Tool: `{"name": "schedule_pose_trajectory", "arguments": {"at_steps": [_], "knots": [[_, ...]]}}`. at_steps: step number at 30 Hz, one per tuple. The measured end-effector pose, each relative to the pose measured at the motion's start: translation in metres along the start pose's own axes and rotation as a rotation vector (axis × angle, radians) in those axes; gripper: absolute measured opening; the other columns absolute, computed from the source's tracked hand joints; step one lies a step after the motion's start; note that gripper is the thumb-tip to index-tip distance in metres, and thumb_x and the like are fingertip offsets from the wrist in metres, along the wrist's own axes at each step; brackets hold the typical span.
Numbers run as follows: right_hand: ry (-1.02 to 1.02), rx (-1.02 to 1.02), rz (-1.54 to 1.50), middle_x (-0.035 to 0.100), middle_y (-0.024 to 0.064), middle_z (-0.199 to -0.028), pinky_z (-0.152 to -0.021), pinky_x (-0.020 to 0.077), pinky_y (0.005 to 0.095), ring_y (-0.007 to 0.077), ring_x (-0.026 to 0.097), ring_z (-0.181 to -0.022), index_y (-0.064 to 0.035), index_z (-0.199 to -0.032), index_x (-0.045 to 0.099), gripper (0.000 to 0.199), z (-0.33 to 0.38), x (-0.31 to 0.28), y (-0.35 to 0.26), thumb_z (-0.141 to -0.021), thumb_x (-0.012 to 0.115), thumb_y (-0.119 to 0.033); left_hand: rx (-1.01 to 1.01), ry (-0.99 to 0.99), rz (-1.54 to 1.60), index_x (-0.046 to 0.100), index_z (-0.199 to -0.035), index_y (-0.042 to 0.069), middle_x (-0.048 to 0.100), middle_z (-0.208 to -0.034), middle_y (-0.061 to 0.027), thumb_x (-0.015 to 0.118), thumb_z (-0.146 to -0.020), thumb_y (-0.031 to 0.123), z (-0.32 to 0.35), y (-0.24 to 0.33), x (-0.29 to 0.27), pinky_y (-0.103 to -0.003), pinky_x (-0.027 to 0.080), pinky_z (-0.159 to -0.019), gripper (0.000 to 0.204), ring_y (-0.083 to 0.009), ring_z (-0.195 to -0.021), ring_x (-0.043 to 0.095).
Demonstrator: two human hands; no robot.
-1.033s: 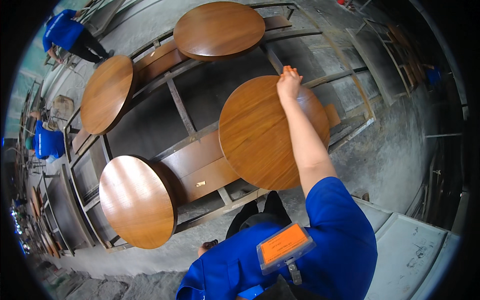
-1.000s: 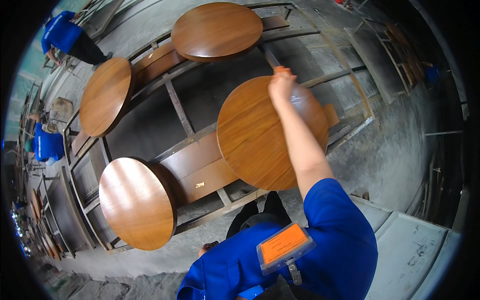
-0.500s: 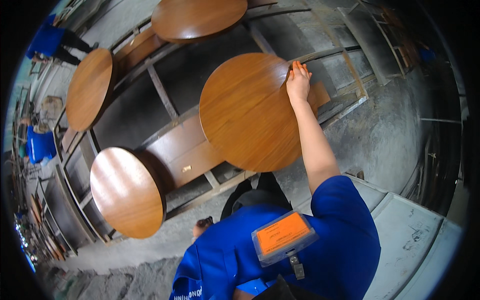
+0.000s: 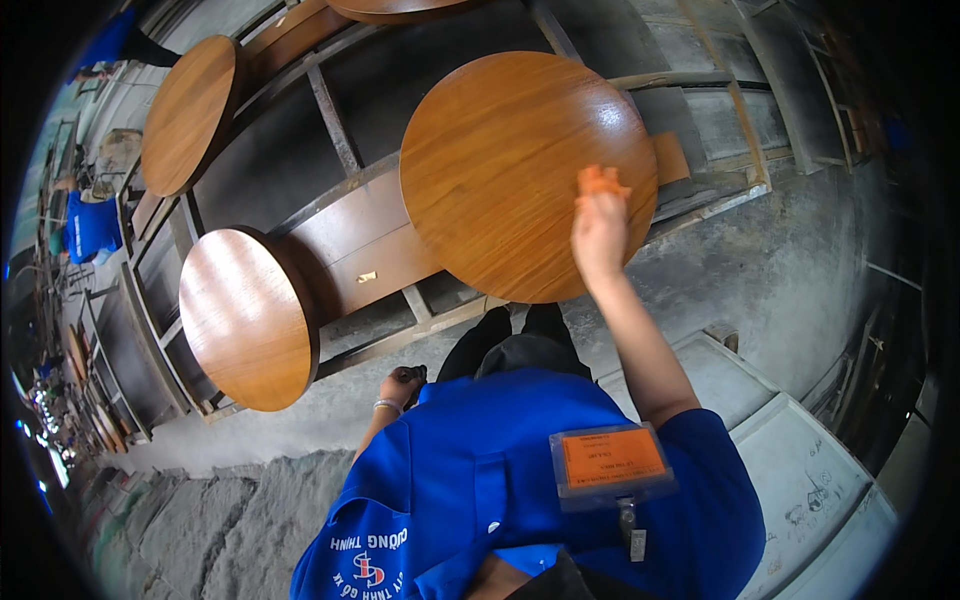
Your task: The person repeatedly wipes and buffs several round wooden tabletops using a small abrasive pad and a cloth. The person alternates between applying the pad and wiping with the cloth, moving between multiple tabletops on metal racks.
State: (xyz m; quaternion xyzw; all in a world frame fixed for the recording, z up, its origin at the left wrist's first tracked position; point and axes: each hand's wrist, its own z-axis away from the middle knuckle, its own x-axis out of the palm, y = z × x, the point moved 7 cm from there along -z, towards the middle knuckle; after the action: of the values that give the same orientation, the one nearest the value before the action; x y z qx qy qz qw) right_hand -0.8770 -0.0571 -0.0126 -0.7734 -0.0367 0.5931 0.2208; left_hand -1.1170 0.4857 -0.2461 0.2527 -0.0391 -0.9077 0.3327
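Observation:
A large round wooden tabletop [image 4: 500,160] with a glossy brown finish lies in front of me. My right hand [image 4: 602,225] is over its right part, near the edge facing me. The fingers are smeared by motion, with orange at their ends; whether this is finger covers or a cloth I cannot make out. My left hand [image 4: 400,387] hangs low beside my body, away from the tabletop. It is closed around a small dark object [image 4: 410,374], mostly hidden by the fingers.
More round tabletops stand on the frame rack: one shiny [image 4: 245,320] at left, one [image 4: 190,115] farther back, another [image 4: 400,8] at the far edge. Brown boards [image 4: 370,250] run beneath them. Pale panels [image 4: 810,490] lie at right. A blue-shirted person [image 4: 92,225] is far left.
My right hand has come from the tabletop's far right edge back toward me across its surface. The view has shifted, and more of my left hand shows.

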Motion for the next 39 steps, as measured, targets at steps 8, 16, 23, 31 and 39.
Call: {"name": "schedule_pose_trajectory", "arguments": {"at_steps": [8,16,23,31,39], "knots": [[-0.26,-0.584,-0.332,0.068,0.0138,-0.137,-0.122,0.0361,0.0577,0.0384,0.055,-0.14,-0.0042,-0.131,0.069,0.034,0.083,0.038,-0.156,-0.102,0.053,-0.008,0.0,-0.059,-0.004,0.075,-0.122,0.008,0.08,-0.108,-0.0135,0.085,-0.088,0.026,0.032,0.06,-0.024,-0.038,0.065,-0.081,0.04,-0.0225,-0.086,0.079],[0.069,0.333,-0.154,0.068,0.0179,-0.122,-0.111,0.0468,0.0518,0.0381,0.061,-0.121,-0.0034,-0.113,0.072,0.023,-0.035,-0.036,0.169,-0.095,0.059,-0.001,0.05,-0.237,0.262,0.071,-0.131,0.002,0.078,-0.112,-0.0091,0.085,-0.092,0.021,0.119,0.205,-0.093,-0.034,0.06,-0.091,0.046,-0.018,-0.101,0.074],[0.452,0.545,-0.075,0.067,0.0194,-0.144,-0.114,0.0482,0.041,0.0343,0.063,-0.134,-0.0002,-0.14,0.069,0.037,-0.041,-0.168,0.396,-0.106,0.064,-0.014,0.585,0.655,0.517,0.069,-0.137,0.007,0.076,-0.12,-0.0132,0.081,-0.095,0.02,0.152,0.394,-0.142,-0.037,0.058,-0.096,0.046,-0.0236,-0.108,0.074],[0.227,0.323,0.005,0.066,0.0145,-0.149,-0.115,0.047,0.0381,0.0319,0.062,-0.138,-0.0052,-0.144,0.068,0.04,-0.044,-0.15,0.505,-0.107,0.065,-0.02,0.097,1.272,0.027,0.07,-0.136,0.024,0.068,-0.119,-0.0142,0.081,-0.09,0.033,0.148,0.502,-0.064,-0.049,0.058,-0.091,0.048,-0.0366,-0.11,0.069],[0.253,0.377,-0.102,0.068,0.0117,-0.148,-0.114,0.0473,0.0369,0.0291,0.063,-0.137,-0.0045,-0.142,0.069,0.037,-0.111,-0.203,0.62,-0.108,0.064,-0.018,0.609,1.254,-0.067,0.07,-0.134,0.02,0.066,-0.113,-0.0145,0.083,-0.08,0.018,0.136,0.682,0.065,-0.046,0.057,-0.087,0.055,-0.0347,-0.106,0.063]]}}
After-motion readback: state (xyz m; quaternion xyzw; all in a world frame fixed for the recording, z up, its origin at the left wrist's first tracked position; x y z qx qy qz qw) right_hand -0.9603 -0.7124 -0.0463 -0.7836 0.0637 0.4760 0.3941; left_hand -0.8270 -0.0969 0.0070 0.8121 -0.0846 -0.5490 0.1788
